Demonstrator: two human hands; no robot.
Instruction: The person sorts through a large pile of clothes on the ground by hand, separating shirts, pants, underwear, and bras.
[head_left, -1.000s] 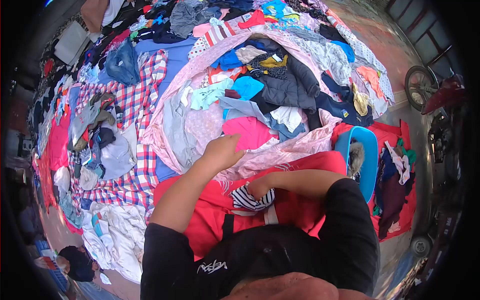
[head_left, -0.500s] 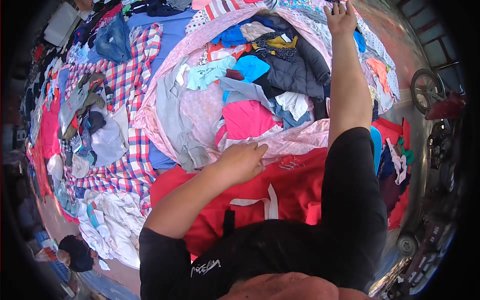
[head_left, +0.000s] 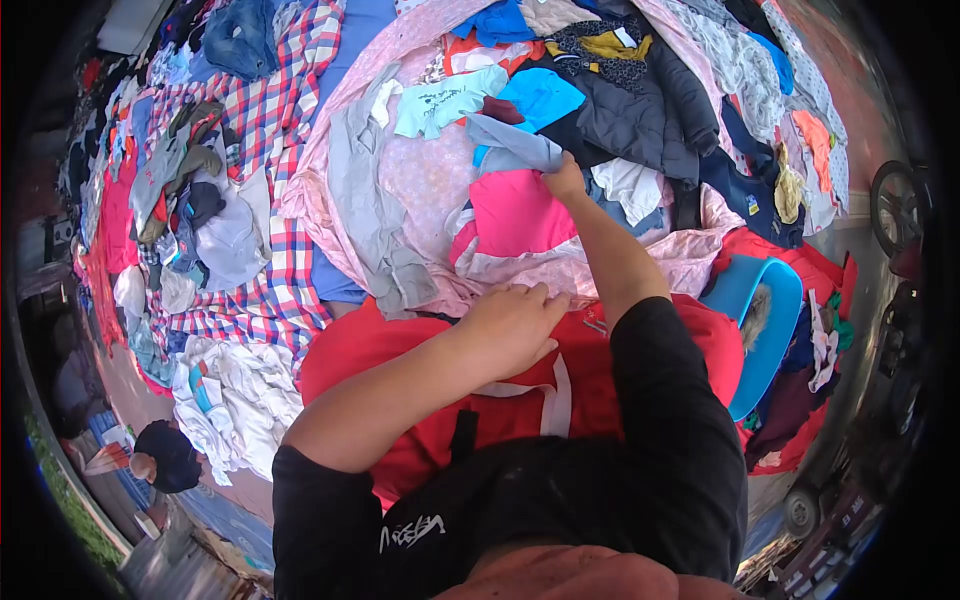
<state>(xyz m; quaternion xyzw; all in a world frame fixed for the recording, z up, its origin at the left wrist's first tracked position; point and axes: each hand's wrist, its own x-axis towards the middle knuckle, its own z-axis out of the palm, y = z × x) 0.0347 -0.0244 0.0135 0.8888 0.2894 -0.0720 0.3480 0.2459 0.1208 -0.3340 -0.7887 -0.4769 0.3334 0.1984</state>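
My left hand (head_left: 512,325) lies palm down on the near edge of the pink sheet (head_left: 600,285), where it meets a red bag (head_left: 400,385); its fingers are loosely spread and hold nothing. Farther in, my right hand (head_left: 566,180) is closed on the corner of a grey-blue garment (head_left: 515,145). Just below that garment is a bright pink one (head_left: 520,212). Around them lie a mint shirt (head_left: 450,100), a blue piece (head_left: 545,98), a dark puffer jacket (head_left: 640,120) and a long grey garment (head_left: 365,200).
To the left, a checked cloth (head_left: 290,190) bears a pile of clothes. White clothes (head_left: 240,390) lie nearer. A blue plastic tub (head_left: 778,330) stands at the right of the bag. A person (head_left: 168,457) is at lower left, and a wheel (head_left: 900,205) at far right.
My right hand has come back from the far right edge and taken hold of the grey-blue garment. My left hand has shifted slightly right and its fingers have spread. The view has shifted.
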